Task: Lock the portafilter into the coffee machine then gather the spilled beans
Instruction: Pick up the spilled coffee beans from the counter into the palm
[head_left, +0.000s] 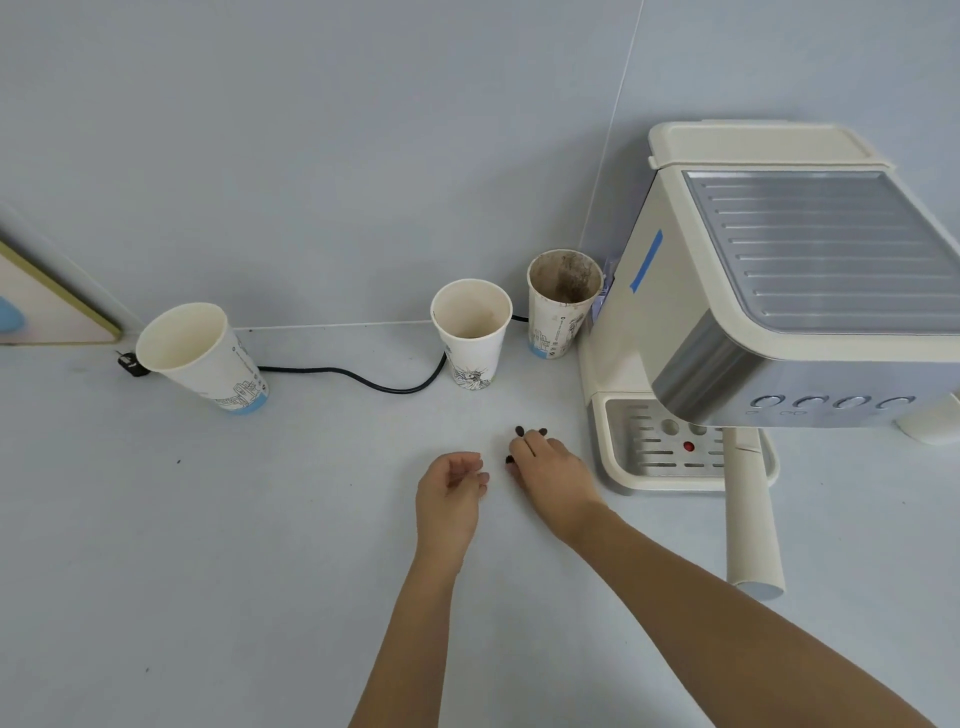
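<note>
The cream coffee machine (810, 270) stands at the right. The portafilter's long cream handle (750, 525) sticks out from under its front, over the drip tray (654, 452), toward me. Three dark beans lie on the white counter: two (519, 429) just beyond my right fingertips, one (509, 459) by the thumb. My right hand (550, 467) rests palm down with its fingers spread right behind these beans. My left hand (451, 486) lies a little to the left, loosely cupped on its side with its opening toward the right hand. I see nothing in it.
Three paper cups stand along the back wall: a clean one (202, 356) at the left, one (471, 332) in the middle, a coffee-stained one (561, 301) beside the machine. A black power cable (363, 379) runs behind the cups. A framed board (47, 306) leans at the far left.
</note>
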